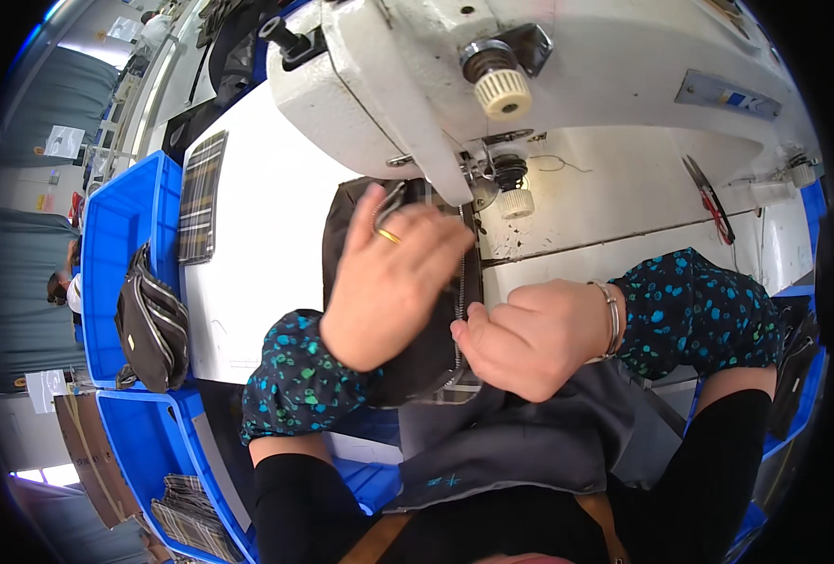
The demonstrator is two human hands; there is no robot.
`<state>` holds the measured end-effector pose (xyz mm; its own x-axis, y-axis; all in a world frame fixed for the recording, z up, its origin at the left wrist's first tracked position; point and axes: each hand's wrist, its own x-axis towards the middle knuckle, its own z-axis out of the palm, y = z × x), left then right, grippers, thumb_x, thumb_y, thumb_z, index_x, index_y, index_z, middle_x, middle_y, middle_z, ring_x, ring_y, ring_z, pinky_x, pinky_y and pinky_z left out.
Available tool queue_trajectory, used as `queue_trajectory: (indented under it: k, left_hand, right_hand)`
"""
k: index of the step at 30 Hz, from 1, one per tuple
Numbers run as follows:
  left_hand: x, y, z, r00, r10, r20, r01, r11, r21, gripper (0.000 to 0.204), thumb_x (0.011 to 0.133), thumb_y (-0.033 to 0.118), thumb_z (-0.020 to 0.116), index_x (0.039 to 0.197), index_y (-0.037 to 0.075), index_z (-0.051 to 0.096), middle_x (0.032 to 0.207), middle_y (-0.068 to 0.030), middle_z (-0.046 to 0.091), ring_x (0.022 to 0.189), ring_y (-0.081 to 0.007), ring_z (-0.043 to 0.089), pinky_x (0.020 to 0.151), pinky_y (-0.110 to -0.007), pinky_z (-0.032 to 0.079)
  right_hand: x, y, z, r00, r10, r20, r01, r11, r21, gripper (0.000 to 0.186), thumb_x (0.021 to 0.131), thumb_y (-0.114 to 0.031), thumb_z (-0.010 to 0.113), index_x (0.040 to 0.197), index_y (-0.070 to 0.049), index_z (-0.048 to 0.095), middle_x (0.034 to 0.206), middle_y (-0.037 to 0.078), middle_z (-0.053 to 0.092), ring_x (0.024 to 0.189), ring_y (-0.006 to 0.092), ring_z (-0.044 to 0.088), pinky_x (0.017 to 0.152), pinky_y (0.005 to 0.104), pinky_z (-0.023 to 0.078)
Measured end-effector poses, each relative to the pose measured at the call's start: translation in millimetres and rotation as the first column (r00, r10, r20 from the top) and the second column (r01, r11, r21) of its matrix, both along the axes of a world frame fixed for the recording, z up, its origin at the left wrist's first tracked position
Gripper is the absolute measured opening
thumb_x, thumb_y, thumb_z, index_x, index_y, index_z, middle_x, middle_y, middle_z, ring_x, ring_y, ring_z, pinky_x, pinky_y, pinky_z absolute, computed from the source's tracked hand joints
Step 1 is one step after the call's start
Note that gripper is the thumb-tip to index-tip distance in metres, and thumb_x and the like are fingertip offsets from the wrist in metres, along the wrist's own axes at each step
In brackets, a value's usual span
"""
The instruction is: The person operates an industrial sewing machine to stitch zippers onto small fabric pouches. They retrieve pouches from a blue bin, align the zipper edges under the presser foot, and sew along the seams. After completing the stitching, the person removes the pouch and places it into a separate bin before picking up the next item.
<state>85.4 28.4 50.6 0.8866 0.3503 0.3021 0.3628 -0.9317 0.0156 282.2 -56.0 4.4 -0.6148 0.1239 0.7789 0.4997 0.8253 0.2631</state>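
A dark brown fabric piece with a metal zipper along its right side lies under the head of a white sewing machine. My left hand rests over the fabric, thumb and fingers apart and slightly blurred, a gold ring on one finger. The fingertips are close to the zipper, just in front of the presser foot. Lower down, my right hand is closed, its thumb and forefinger pinching the fabric's right edge beside the zipper. Plaid lining shows at the near edge.
Red-and-black scissors lie on the table at the right. Folded plaid fabric lies at the left. Blue bins stand beyond the left edge, a dark zippered bag hanging over one; plaid pieces fill another.
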Motion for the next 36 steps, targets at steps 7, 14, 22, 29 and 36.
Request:
queue_trajectory:
  k: [7, 14, 22, 29, 36]
  left_hand:
    - [-3.2, -4.9, -24.5, 0.999, -0.021, 0.042, 0.023, 0.999, -0.046, 0.031, 0.079, 0.005, 0.077, 0.110, 0.010, 0.077, 0.113, -0.0002, 0.076, 0.088, -0.0187, 0.068, 0.112, -0.048, 0.041]
    - [-4.4, -4.9, -14.2, 1.000, 0.024, 0.017, -0.021, 0.990, -0.141, 0.028, 0.083, 0.007, 0.076, 0.111, 0.012, 0.079, 0.116, 0.0007, 0.076, 0.087, -0.0190, 0.067, 0.106, -0.045, 0.042]
    - [1.1, -13.9, -15.5, 0.995, 0.104, 0.003, -0.103, 0.987, -0.123, 0.028, 0.085, 0.013, 0.076, 0.113, 0.014, 0.079, 0.112, 0.0014, 0.071, 0.099, -0.0209, 0.064, 0.110, -0.052, 0.038]
    - [3.9, -17.0, -15.4, 0.992, 0.129, -0.003, -0.129, 0.987, -0.094, 0.026, 0.085, 0.015, 0.077, 0.111, 0.015, 0.080, 0.108, 0.0025, 0.069, 0.098, -0.0214, 0.064, 0.110, -0.056, 0.035]
    - [12.6, -1.1, -20.3, 0.983, 0.177, 0.054, -0.174, 0.983, -0.060, 0.025, 0.084, 0.014, 0.077, 0.110, 0.015, 0.081, 0.108, 0.0017, 0.069, 0.099, -0.0233, 0.065, 0.099, -0.050, 0.034]
  right_hand:
    - [7.5, -7.3, 8.4, 0.985, -0.042, 0.165, 0.087, 0.957, -0.277, 0.014, 0.074, -0.018, 0.070, 0.070, -0.005, 0.065, 0.073, 0.006, 0.061, 0.059, 0.0151, 0.058, 0.050, 0.0279, 0.044]
    - [5.1, -13.6, 11.1, 0.938, -0.127, 0.324, 0.212, 0.947, -0.242, 0.016, 0.072, -0.020, 0.067, 0.073, -0.004, 0.069, 0.076, 0.012, 0.065, 0.058, 0.0160, 0.058, 0.050, 0.0278, 0.043]
    - [0.1, -10.5, -5.9, 0.913, -0.209, 0.350, 0.280, 0.945, -0.167, 0.026, 0.076, -0.019, 0.065, 0.081, 0.005, 0.072, 0.092, 0.030, 0.073, 0.055, 0.0159, 0.061, 0.048, 0.0268, 0.043]
    - [-1.9, -11.4, -7.8, 0.949, -0.148, 0.279, 0.221, 0.941, -0.256, 0.027, 0.070, -0.017, 0.066, 0.079, 0.007, 0.072, 0.079, 0.029, 0.070, 0.053, 0.0212, 0.064, 0.043, 0.0292, 0.047]
    - [4.1, 7.5, -12.8, 0.938, -0.232, 0.259, 0.301, 0.915, -0.268, 0.022, 0.070, -0.016, 0.068, 0.076, 0.005, 0.069, 0.082, 0.030, 0.070, 0.051, 0.0189, 0.064, 0.041, 0.0306, 0.047]
